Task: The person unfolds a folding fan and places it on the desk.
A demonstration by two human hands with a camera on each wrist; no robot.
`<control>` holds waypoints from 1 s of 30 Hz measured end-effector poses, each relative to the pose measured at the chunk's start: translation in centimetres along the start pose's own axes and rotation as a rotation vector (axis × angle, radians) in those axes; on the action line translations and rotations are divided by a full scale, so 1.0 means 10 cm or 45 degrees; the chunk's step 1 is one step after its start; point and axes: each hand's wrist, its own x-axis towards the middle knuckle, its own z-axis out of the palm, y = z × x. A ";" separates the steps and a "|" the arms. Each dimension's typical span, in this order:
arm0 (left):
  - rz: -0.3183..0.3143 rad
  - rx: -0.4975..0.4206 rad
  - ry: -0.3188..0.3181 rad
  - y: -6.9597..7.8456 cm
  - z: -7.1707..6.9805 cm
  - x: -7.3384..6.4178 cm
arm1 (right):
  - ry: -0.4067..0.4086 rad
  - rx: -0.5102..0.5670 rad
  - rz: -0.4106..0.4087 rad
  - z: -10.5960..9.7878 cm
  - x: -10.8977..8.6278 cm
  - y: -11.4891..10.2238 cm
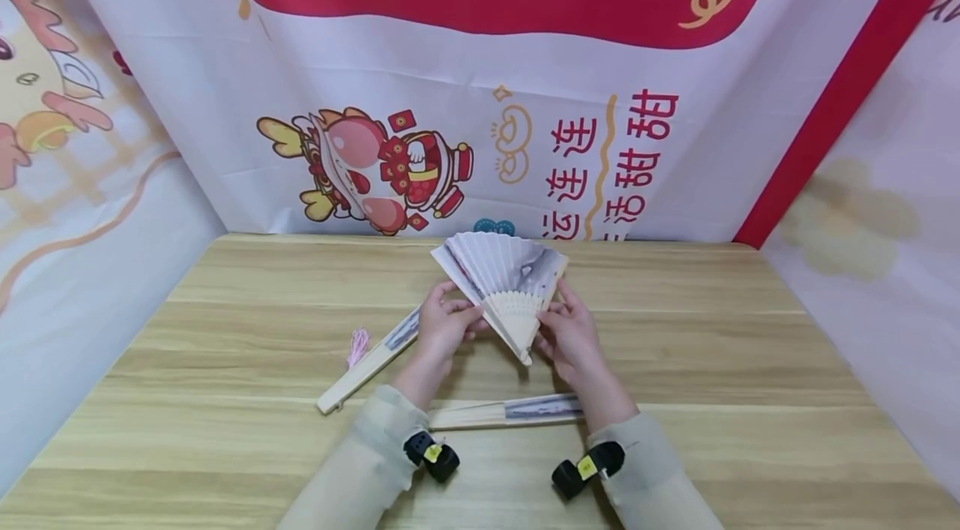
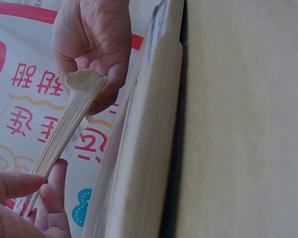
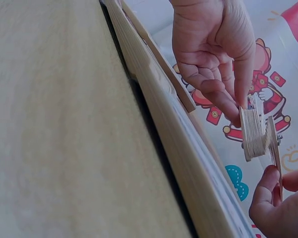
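Observation:
A partly spread folding fan (image 1: 517,267), white with grey painted scenery and pale ribs, is held up over the back of the table, its pivot end pointing down. My left hand (image 1: 444,326) pinches its left edge between thumb and fingers; in the left wrist view the left fingers (image 2: 52,198) grip the stacked ribs. My right hand (image 1: 572,338) holds the right edge, and in the right wrist view its thumb and fingers (image 3: 268,193) pinch a flat outer rib. One closed fan (image 1: 371,359) lies slantwise by the left forearm. Another closed fan (image 1: 480,415) lies crosswise below the hands.
A pink tassel (image 1: 358,347) lies beside the left closed fan. The wood-grain table (image 1: 712,363) meets a printed cloth backdrop (image 1: 465,63) behind and cloth at both sides. Black cameras are strapped to both sleeved wrists.

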 end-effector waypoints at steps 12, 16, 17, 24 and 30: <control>-0.027 -0.040 0.003 0.01 0.00 -0.01 | 0.071 0.022 -0.047 -0.01 -0.03 0.00; -0.027 -0.051 0.004 0.02 0.00 -0.03 | 0.099 0.008 -0.077 0.00 -0.04 0.00; -0.027 -0.055 0.007 0.03 0.00 -0.03 | 0.102 0.004 -0.088 0.00 -0.04 0.00; -0.005 -0.091 0.033 0.03 0.01 -0.02 | 0.171 -0.013 -0.138 0.02 -0.05 -0.01; 0.020 -0.138 0.044 0.01 0.00 -0.02 | 0.216 -0.004 -0.186 0.04 -0.07 -0.03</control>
